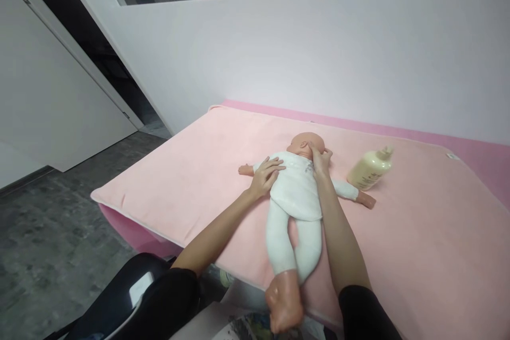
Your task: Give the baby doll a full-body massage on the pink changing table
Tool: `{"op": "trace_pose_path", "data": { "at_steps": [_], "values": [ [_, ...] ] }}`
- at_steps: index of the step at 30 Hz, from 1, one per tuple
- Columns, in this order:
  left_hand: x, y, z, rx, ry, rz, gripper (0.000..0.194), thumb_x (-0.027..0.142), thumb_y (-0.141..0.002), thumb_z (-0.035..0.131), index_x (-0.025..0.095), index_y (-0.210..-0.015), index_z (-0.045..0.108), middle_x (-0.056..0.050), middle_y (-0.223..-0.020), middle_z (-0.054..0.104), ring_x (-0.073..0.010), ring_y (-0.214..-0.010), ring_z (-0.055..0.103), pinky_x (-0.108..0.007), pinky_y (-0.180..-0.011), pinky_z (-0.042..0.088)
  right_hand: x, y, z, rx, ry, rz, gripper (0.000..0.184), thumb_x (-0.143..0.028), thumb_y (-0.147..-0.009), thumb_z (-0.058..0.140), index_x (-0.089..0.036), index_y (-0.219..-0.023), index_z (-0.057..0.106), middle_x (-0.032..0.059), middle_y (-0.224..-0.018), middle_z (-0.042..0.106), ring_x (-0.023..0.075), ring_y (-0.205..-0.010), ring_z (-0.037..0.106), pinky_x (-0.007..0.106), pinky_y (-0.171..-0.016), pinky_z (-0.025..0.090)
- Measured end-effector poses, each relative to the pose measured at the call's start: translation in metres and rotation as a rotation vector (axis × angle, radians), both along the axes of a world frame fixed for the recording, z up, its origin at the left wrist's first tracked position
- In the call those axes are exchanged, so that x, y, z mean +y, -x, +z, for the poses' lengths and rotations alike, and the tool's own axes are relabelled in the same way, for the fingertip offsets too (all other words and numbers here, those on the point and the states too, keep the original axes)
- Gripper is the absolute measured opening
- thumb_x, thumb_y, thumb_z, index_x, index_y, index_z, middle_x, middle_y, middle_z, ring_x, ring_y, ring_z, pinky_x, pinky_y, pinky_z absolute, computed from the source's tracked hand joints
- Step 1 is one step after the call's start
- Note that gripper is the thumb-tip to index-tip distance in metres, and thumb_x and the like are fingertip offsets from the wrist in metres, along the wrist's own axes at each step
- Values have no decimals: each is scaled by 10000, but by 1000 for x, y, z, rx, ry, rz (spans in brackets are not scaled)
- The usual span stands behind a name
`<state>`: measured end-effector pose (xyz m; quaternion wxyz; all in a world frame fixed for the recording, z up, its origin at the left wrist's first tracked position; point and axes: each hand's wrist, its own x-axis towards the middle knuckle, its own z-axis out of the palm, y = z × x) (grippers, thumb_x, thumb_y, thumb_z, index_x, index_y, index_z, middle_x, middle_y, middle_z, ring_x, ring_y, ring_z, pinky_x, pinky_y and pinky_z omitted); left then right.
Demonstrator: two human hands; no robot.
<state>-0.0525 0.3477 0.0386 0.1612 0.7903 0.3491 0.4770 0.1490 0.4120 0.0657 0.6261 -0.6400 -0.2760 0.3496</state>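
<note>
A baby doll (295,191) in white clothes lies stretched out on a pink mat, its head turned to the left and its feet toward me. My left hand (268,176) rests flat on the side of its chest near the shoulder, fingers extended. At the head and neck, my right hand (320,158) curves its fingers around the right side; part of that grip is hidden. The doll's arms spread out to both sides. Close to its right-side arm stands a pale yellow pump bottle (370,169), which neither hand touches.
The pink mat (179,170) covers a table against a white wall (287,53) with a window above. A white door (51,74) is at the left. Below the table's front edge, a black seat-like object (123,287) stands over the grey floor (51,244).
</note>
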Motion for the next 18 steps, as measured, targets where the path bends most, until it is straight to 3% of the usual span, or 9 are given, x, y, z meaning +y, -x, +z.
{"op": "trace_pose_path", "data": {
  "at_steps": [5, 12, 15, 18],
  "values": [
    [10, 4, -1, 87, 128, 10, 273, 277, -904, 454, 229, -936, 720, -29, -1099, 703, -202, -1156, 594, -493, -1117, 322, 7, -9, -8, -9, -17, 38, 724, -483, -583, 729, -222, -1148, 359, 89, -1229, 540, 184, -1088, 583, 291, -913, 511],
    [13, -2, -1, 168, 100, 105, 287, 276, -910, 444, 222, -783, 696, 2, -906, 733, -181, -974, 651, -431, -1051, 399, 7, -18, -15, -43, -8, 156, 777, -517, -633, 684, -214, -1255, 331, 100, -1296, 514, 184, -1130, 569, 286, -908, 510],
    [13, -4, -2, 196, 75, 151, 273, 268, -917, 417, 210, -806, 659, -16, -892, 715, -184, -908, 637, -427, -1033, 407, 1, -18, -10, -96, 9, 193, 827, -589, -657, 646, -188, -1305, 325, 119, -1305, 515, 200, -1141, 563, 309, -924, 499],
    [10, -4, -2, 192, 51, 142, 239, 224, -912, 390, 204, -848, 619, -27, -927, 693, -182, -908, 610, -428, -1035, 391, -8, -19, 7, -309, 82, 216, 786, -604, -698, 606, -152, -1307, 398, 154, -1316, 517, 261, -1198, 521, 386, -1029, 415]
  ]
}}
